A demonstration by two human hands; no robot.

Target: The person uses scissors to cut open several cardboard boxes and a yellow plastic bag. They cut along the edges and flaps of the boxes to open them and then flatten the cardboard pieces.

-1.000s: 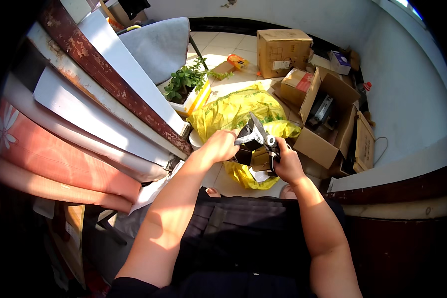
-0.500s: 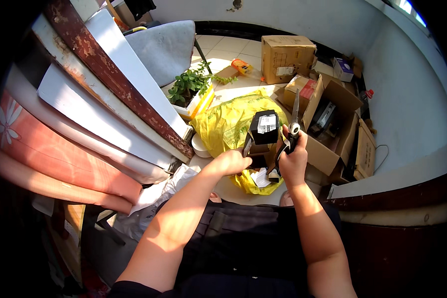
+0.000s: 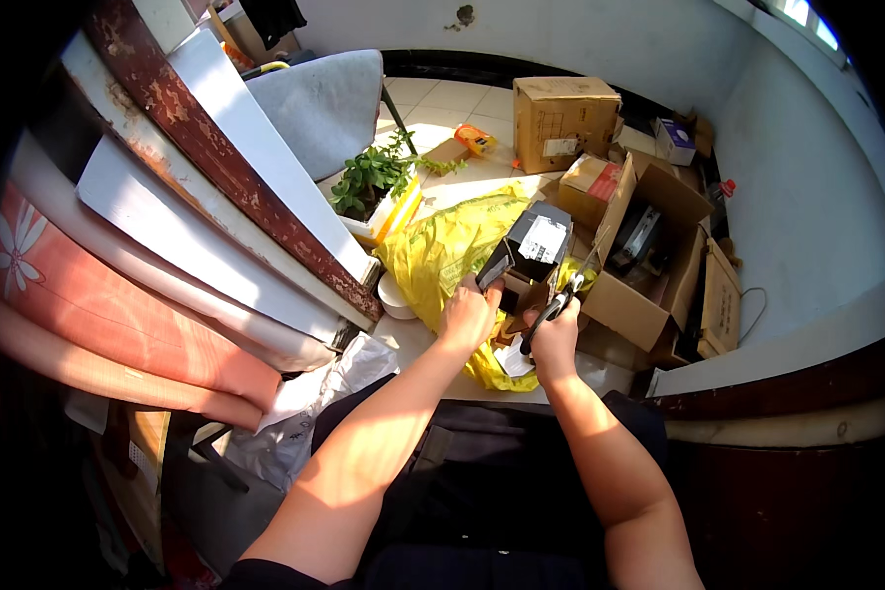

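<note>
A small black box (image 3: 529, 246) with a white label is held up over a crumpled yellow plastic bag (image 3: 442, 251). My left hand (image 3: 468, 317) grips the box's lower left corner. My right hand (image 3: 555, 341) is closed around the dark handles of a pair of scissors (image 3: 563, 292) whose blades point up beside the box's right side. A small white piece of paper (image 3: 514, 360) lies below, between the two hands.
Open cardboard boxes (image 3: 649, 261) stand to the right, a closed carton (image 3: 563, 120) at the back. A potted green plant (image 3: 369, 182) sits left of the bag. Leaning boards (image 3: 216, 187) and a grey cushion (image 3: 324, 103) fill the left. A white wall curves along the right.
The black box has been raised and turned so that its labelled face shows. My right hand with the scissors has moved up beside it.
</note>
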